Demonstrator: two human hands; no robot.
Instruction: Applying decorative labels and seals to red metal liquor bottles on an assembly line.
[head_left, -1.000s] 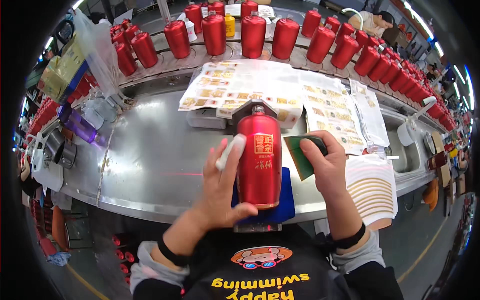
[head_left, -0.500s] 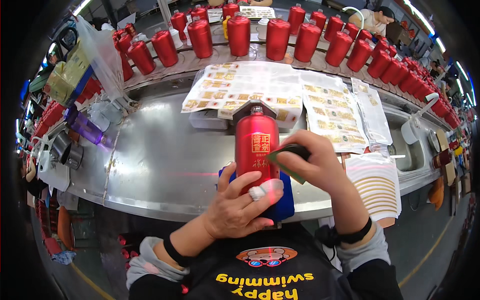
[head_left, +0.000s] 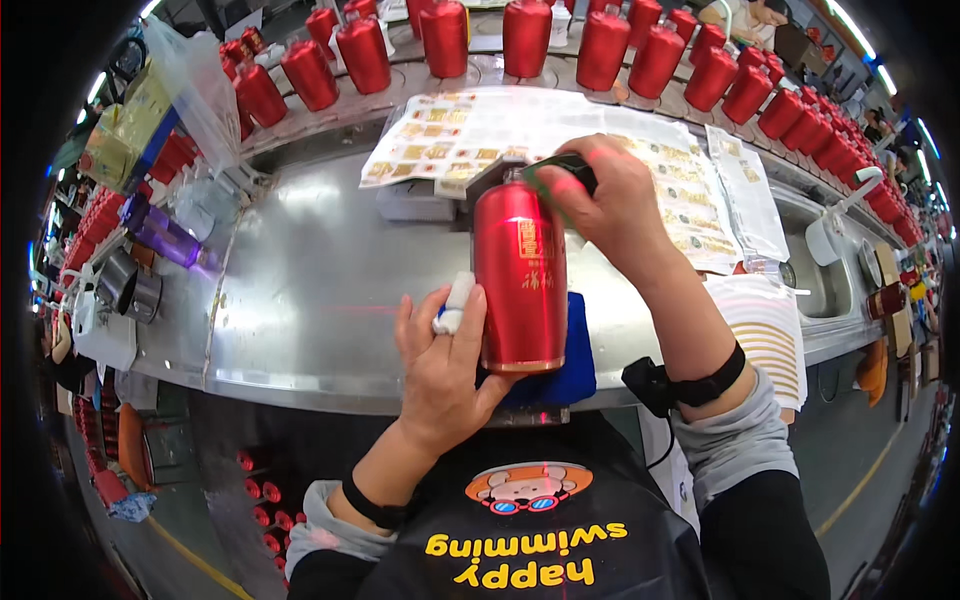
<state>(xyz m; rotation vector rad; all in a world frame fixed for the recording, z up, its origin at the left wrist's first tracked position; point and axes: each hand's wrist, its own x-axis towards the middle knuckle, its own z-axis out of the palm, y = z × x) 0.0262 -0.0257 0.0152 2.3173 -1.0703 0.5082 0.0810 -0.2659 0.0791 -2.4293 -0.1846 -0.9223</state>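
A glossy red bottle (head_left: pixel 518 320) with gold lettering on its front lies tilted in front of me, base toward me. Its neck end rests by a dark angular bracket (head_left: pixel 488 182). Fingers of my left hand (head_left: pixel 438 375) run along the bottle's left side, and the thumb is at its base; white wrapping covers one finger. My right hand (head_left: pixel 622 200) grips a flat dark-green scraper (head_left: pixel 562 195) at the bottle's right shoulder, near the neck. Under the bottle, a blue pad (head_left: pixel 578 345) shows at the right.
Sheets of gold labels (head_left: pixel 440 125) lie beyond the bottle on the steel table (head_left: pixel 310 290). Red bottles (head_left: pixel 445 40) line a curved conveyor behind. A sink (head_left: pixel 835 285) and white sheets with gold arcs (head_left: pixel 750 320) are at right; a purple bottle (head_left: pixel 165 240) lies at left.
My right hand has moved the scraper from the bottle's middle up to its shoulder. My left hand has slid off the bottle's front to its lower left side.
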